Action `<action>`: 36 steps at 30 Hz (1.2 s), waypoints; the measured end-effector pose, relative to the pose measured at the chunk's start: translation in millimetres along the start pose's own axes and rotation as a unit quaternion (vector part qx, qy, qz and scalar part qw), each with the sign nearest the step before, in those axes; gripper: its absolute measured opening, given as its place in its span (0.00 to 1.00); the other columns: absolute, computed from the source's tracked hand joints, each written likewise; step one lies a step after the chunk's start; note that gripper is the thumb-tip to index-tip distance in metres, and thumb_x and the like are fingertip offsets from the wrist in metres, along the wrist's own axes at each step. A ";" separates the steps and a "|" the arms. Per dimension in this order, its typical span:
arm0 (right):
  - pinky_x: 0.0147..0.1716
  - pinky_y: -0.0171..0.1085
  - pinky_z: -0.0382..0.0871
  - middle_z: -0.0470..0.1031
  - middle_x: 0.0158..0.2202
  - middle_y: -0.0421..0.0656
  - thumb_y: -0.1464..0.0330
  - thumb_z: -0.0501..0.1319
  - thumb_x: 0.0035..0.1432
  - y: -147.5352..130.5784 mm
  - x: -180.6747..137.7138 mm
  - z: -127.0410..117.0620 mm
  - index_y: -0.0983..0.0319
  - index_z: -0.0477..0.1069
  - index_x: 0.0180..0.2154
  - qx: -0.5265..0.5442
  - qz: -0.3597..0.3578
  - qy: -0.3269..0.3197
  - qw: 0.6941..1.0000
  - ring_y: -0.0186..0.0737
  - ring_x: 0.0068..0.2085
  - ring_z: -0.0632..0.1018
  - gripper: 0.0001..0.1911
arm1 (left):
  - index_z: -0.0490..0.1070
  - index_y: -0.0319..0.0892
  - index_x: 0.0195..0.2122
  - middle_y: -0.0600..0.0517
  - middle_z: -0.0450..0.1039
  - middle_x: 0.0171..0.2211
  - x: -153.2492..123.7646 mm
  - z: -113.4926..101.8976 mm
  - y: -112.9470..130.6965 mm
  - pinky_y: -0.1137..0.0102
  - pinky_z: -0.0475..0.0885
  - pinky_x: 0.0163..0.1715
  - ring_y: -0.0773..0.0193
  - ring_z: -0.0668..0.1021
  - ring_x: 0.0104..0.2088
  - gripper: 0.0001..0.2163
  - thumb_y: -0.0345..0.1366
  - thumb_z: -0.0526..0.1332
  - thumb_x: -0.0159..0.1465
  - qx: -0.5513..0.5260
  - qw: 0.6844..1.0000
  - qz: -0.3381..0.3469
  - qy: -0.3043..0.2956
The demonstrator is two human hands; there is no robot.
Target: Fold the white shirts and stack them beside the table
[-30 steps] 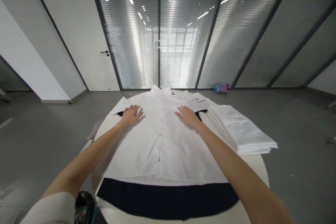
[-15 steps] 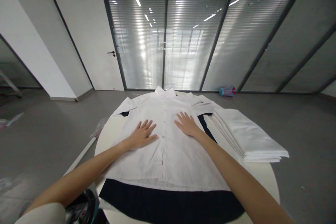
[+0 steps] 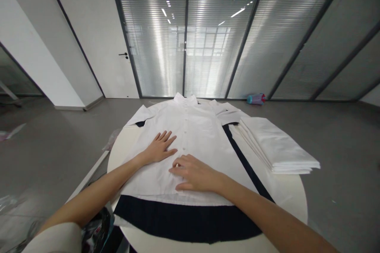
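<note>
A white short-sleeved button-up shirt (image 3: pixel 204 134) lies spread out flat, collar at the far end, buttons running down its middle. Beneath it, dark navy cloth (image 3: pixel 184 221) shows along the hem and right side. My left hand (image 3: pixel 160 148) rests flat on the left half of the shirt, fingers spread. Just below it, my right hand (image 3: pixel 194 174) is over the lower button placket with fingers bent and thumb apart. No cloth shows pinched in it. Part of the placket is hidden under this hand.
A stack of folded white cloth (image 3: pixel 276 142) lies at the right on the round cream table (image 3: pixel 292 197). Dark plastic bags (image 3: pixel 97 229) are at the lower left below the table. A blue and red bundle (image 3: pixel 256 99) lies on the floor by the glass partition.
My right hand has moved from the right chest of the shirt toward me and left, to the lower placket, and its fingers have bent. My left hand stays in place.
</note>
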State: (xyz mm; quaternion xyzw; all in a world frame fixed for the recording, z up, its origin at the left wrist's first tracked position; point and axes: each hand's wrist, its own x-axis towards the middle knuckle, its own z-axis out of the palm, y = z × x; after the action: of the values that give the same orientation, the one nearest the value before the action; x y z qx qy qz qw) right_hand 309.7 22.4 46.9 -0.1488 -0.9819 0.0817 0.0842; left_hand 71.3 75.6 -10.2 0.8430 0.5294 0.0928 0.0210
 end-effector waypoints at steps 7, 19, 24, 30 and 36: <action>0.49 0.43 0.66 0.76 0.47 0.49 0.54 0.67 0.60 -12.5 -9.5 -4.0 0.63 0.73 0.47 -0.001 -0.008 -0.030 1.000 0.48 0.47 0.75 0.22 | 0.53 0.49 0.71 0.46 0.44 0.72 0.6 -5.9 1.6 0.52 0.46 0.68 0.48 0.50 0.72 0.32 0.57 0.51 0.69 -0.014 0.999 -0.013 -0.032; 0.37 0.36 0.63 0.76 0.33 0.42 0.66 0.64 0.61 -9.1 -16.9 -9.1 0.63 0.76 0.33 0.096 0.041 -0.126 0.987 0.39 0.35 0.75 0.07 | 0.55 0.46 0.70 0.43 0.47 0.72 2.6 -2.0 -4.2 0.51 0.49 0.67 0.44 0.52 0.71 0.33 0.57 0.51 0.69 -0.020 0.999 -0.001 -0.029; 0.36 0.35 0.62 0.73 0.32 0.41 0.72 0.60 0.58 -7.1 -21.5 -20.9 0.63 0.73 0.30 0.147 0.058 -0.124 0.980 0.36 0.32 0.71 0.04 | 0.69 0.40 0.59 0.40 0.67 0.61 -5.6 -25.0 12.4 0.56 0.60 0.62 0.48 0.66 0.63 0.22 0.46 0.58 0.69 -0.059 0.995 0.076 0.031; 0.33 0.34 0.58 0.67 0.27 0.37 0.73 0.59 0.52 -6.7 -29.7 -34.6 0.60 0.62 0.27 0.204 0.108 -0.095 0.968 0.34 0.30 0.66 0.06 | 0.72 0.42 0.34 0.53 0.73 0.31 -54.3 -57.4 64.1 0.70 0.65 0.33 0.63 0.75 0.32 0.13 0.47 0.63 0.66 -0.102 0.977 0.171 -0.079; 0.34 0.33 0.59 0.65 0.27 0.35 0.74 0.59 0.52 -5.4 -29.6 -31.2 0.60 0.60 0.27 0.235 0.091 -0.048 0.966 0.32 0.30 0.67 0.07 | 0.72 0.43 0.37 0.52 0.73 0.37 -84.3 -56.7 87.6 0.66 0.65 0.37 0.59 0.75 0.38 0.13 0.47 0.66 0.64 -0.033 0.974 0.205 -0.085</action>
State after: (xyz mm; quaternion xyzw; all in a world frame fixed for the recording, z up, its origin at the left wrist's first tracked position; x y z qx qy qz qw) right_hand 342.0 12.5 74.1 -0.2089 -0.9204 0.3248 0.0615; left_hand 103.4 -42.0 45.9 0.9373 0.3382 0.0403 0.0744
